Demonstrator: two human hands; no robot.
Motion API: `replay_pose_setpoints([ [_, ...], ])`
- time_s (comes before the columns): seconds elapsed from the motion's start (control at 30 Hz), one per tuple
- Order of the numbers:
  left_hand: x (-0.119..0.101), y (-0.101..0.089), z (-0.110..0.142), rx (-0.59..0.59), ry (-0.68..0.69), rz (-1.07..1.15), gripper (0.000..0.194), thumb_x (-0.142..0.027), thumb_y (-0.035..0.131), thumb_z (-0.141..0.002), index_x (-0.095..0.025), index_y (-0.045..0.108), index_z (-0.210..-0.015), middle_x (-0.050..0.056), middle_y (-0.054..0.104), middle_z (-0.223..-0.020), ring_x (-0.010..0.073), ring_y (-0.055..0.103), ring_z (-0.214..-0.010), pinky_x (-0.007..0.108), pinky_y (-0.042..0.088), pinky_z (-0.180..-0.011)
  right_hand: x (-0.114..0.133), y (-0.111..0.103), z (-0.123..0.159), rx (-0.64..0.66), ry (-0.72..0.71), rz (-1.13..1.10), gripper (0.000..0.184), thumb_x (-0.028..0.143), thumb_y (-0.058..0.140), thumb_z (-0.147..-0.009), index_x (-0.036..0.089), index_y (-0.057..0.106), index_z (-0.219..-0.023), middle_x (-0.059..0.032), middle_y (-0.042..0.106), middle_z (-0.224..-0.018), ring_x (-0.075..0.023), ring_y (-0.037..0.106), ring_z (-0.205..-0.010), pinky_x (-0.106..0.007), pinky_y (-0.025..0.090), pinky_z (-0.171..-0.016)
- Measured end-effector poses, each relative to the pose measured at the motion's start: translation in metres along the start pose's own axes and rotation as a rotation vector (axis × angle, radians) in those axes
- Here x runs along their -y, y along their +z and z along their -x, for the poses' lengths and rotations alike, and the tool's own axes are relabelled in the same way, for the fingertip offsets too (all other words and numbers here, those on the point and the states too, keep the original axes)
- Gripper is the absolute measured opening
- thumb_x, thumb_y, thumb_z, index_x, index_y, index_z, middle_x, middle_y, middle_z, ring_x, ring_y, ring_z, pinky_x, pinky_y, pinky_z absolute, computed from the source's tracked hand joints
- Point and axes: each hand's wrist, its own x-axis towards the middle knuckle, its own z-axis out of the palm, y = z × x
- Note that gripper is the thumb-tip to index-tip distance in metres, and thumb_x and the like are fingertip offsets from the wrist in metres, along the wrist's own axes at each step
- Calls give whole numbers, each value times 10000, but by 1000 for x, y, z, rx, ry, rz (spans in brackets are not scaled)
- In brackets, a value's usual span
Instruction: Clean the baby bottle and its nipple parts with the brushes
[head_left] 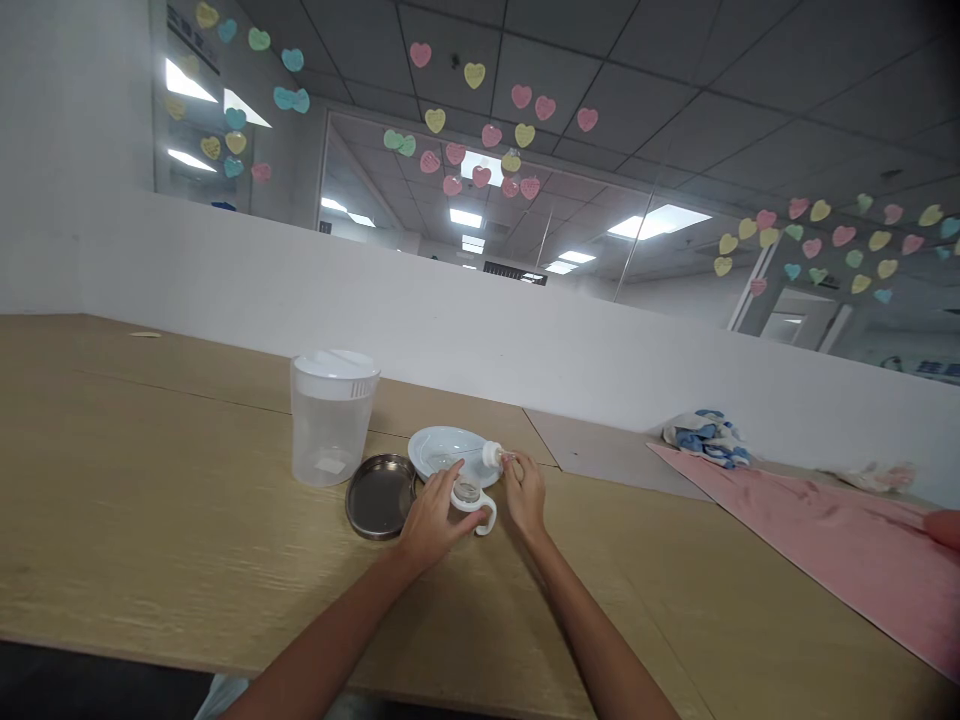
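Observation:
My left hand [433, 522] grips a small clear cup with white handles [471, 497], which stands at the table's middle. My right hand [525, 494] pinches a white fitting with a pinkish tip [493, 455]. A thin clear tube seems to run from that fitting across a shallow white plate [442, 444], which lies just behind my hands. The cup and fitting are apart, and my fingers hide part of each.
A dark round metal lid [380, 497] lies left of my hands, and a clear plastic pitcher with a white top [331, 417] stands behind it. To the right are a pink mat [825, 545] and a crumpled blue-and-white cloth [705, 440]. Another person's hand [943, 528] enters at the right edge.

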Motion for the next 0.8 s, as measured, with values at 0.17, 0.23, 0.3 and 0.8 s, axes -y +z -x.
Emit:
replay_pose_setpoints([
  [0.17, -1, -2, 0, -43, 6, -24, 755, -492, 604, -746, -188, 287, -1360, 123, 507, -1233, 254, 500, -1135, 380, 432, -916, 13, -5, 3, -83, 68, -125, 359, 459, 431, -847, 158, 605, -936, -87, 647, -942, -220, 564, -900, -353, 410, -838],
  [0.23, -1, -4, 1, -96, 46, -92, 795, -526, 612, -726, -179, 285, -1363, 141, 483, -1267, 275, 478, -1159, 403, 409, -939, 20, -7, 7, -84, 15, -146, 332, 418, 425, -862, 162, 589, -996, -91, 644, -998, -218, 569, -940, -362, 417, -857],
  [0.3, 0, -5, 2, -158, 103, -171, 780, -529, 598, -738, -169, 297, -1361, 157, 479, -1277, 291, 464, -1169, 424, 378, -961, 27, -8, 12, -81, -113, -132, 296, 354, 425, -873, 168, 568, -1054, -99, 632, -1062, -219, 563, -1002, -384, 418, -888],
  [0.8, 7, -6, 6, -325, 355, -285, 407, -316, 335, -912, -186, 471, -1273, 119, 595, -1143, 230, 540, -1047, 368, 361, -920, 57, -4, 40, -61, -797, -69, 427, 251, 593, -786, 213, 468, -1193, -123, 615, -993, -244, 606, -920, -417, 527, -764],
])
